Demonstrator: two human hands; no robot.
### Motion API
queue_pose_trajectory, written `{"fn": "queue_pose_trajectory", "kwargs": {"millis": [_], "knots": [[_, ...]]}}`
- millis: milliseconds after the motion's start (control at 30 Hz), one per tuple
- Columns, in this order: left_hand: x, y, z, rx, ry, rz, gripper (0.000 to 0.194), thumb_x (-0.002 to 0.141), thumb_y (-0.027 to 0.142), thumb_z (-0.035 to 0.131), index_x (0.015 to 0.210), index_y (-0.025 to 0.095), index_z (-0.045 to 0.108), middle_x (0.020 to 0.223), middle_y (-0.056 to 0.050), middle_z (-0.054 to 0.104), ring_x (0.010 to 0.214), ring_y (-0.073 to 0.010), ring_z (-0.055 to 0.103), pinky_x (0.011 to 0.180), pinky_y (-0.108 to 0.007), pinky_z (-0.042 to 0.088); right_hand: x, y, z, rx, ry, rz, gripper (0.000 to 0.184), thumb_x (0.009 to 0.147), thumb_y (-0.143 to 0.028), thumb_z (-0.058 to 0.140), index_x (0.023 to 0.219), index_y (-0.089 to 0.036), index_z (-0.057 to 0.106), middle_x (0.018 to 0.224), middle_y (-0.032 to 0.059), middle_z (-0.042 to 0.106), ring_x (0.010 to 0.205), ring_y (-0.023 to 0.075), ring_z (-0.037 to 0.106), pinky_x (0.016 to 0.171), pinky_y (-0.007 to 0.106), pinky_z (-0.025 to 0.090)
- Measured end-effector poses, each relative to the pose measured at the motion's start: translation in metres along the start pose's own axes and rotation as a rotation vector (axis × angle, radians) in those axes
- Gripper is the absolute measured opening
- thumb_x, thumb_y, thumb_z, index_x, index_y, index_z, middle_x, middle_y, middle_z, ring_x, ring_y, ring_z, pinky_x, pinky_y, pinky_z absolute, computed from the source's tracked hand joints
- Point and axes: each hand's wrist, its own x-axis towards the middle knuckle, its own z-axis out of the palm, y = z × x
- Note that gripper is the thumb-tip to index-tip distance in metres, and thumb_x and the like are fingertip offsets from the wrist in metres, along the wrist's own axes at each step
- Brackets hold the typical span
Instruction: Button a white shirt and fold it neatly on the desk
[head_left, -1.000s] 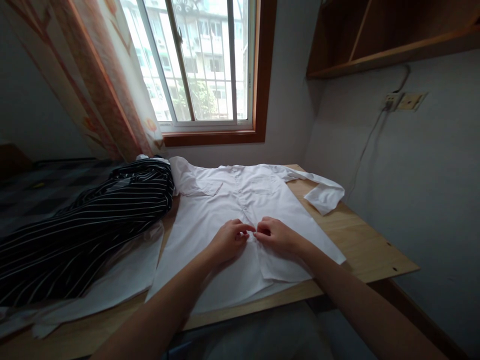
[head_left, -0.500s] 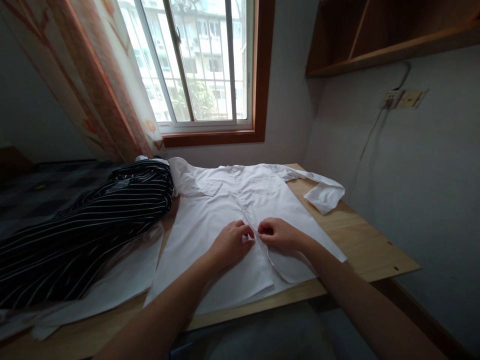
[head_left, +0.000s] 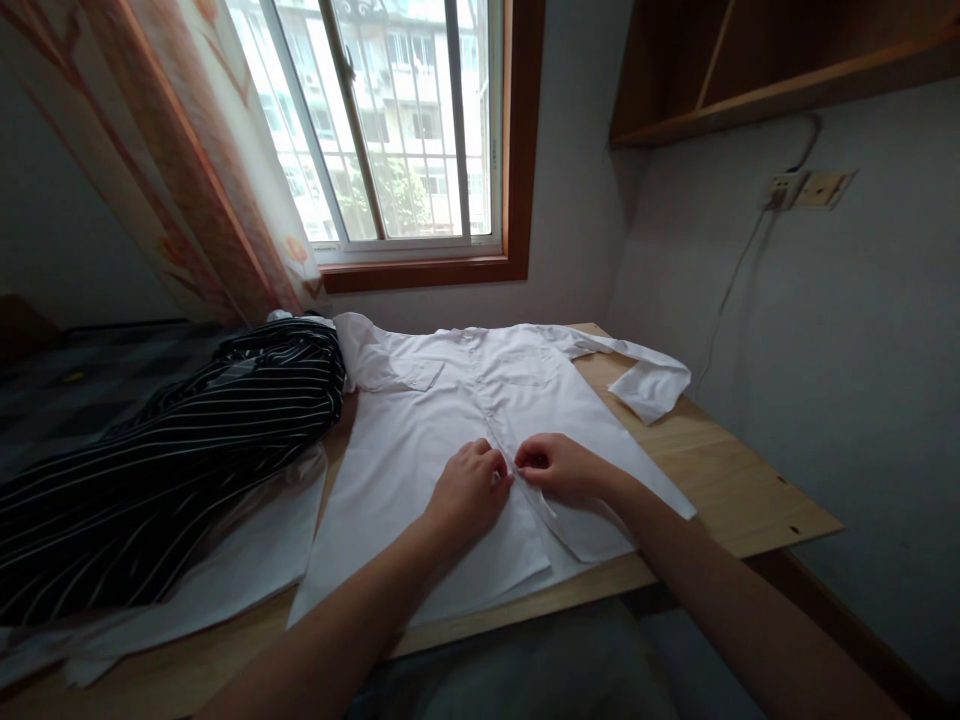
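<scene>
A white button-up shirt (head_left: 420,440) lies flat, front up, on a wooden table (head_left: 742,500), collar toward the window. My left hand (head_left: 471,487) and my right hand (head_left: 556,465) meet at the shirt's front opening, near its lower half. Both hands have their fingers curled, pinching the two edges of the placket together. Below my hands the two front panels lie apart, the right one folded slightly outward. One sleeve (head_left: 643,378) stretches to the right across the table.
A black garment with thin white stripes (head_left: 180,440) is heaped at the left, over another white cloth (head_left: 225,580). A window with a patterned curtain (head_left: 187,170) stands behind. Wall shelf (head_left: 750,70) and socket (head_left: 806,188) at the right.
My hands have stayed at the placket. The lower right front panel, lying flat a second ago, has lifted and folded outward, opening a gap below my hands.
</scene>
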Motion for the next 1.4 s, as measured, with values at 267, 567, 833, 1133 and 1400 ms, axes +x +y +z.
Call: {"fn": "queue_pose_trajectory", "kwargs": {"millis": [267, 567, 833, 1133, 1400], "knots": [[0.000, 0.005, -0.001, 0.004, 0.004, -0.051, 0.011, 0.085, 0.024, 0.059, 0.082, 0.019, 0.068, 0.094, -0.007, 0.064, 0.091, -0.0221, 0.059, 0.082, -0.034, 0.045, 0.001, 0.001, 0.000, 0.034, 0.010, 0.020, 0.015, 0.075, -0.022, 0.061, 0.080, -0.015, 0.073, 0.072, 0.0012, 0.069, 0.066, 0.0132, 0.058, 0.060, 0.023, 0.040], [0.002, 0.002, -0.008, -0.099, -0.048, -0.091, 0.013, 0.084, 0.027, 0.061, 0.081, 0.019, 0.070, 0.087, -0.006, 0.066, 0.084, -0.0197, 0.061, 0.075, -0.030, 0.046, -0.001, -0.002, 0.000, 0.099, 0.018, 0.064, 0.017, 0.074, -0.021, 0.061, 0.081, -0.014, 0.074, 0.071, 0.0013, 0.069, 0.065, 0.0129, 0.057, 0.058, 0.022, 0.040], [0.004, 0.003, -0.002, -0.039, -0.072, -0.073, 0.011, 0.086, 0.026, 0.061, 0.090, 0.019, 0.069, 0.092, -0.006, 0.066, 0.089, -0.0217, 0.061, 0.081, -0.032, 0.046, -0.001, -0.006, -0.004, 0.084, 0.028, 0.115, 0.015, 0.074, -0.021, 0.060, 0.078, -0.014, 0.071, 0.067, 0.0003, 0.064, 0.062, 0.0121, 0.053, 0.056, 0.022, 0.037], [-0.001, 0.009, 0.002, 0.059, -0.044, -0.038, 0.011, 0.089, 0.023, 0.053, 0.091, 0.019, 0.063, 0.095, -0.008, 0.065, 0.093, -0.0223, 0.061, 0.084, -0.034, 0.045, -0.001, -0.006, -0.003, 0.116, 0.020, 0.087, 0.016, 0.076, -0.025, 0.060, 0.079, -0.014, 0.071, 0.067, 0.0001, 0.064, 0.063, 0.0123, 0.053, 0.057, 0.022, 0.036], [-0.003, 0.014, -0.005, 0.115, -0.075, 0.003, 0.017, 0.090, 0.021, 0.046, 0.091, 0.020, 0.063, 0.090, -0.006, 0.067, 0.087, -0.0223, 0.062, 0.077, -0.033, 0.044, 0.000, -0.002, -0.003, 0.078, 0.011, 0.076, 0.017, 0.078, -0.026, 0.059, 0.079, -0.014, 0.071, 0.069, 0.0009, 0.066, 0.065, 0.0130, 0.055, 0.059, 0.023, 0.037]]}}
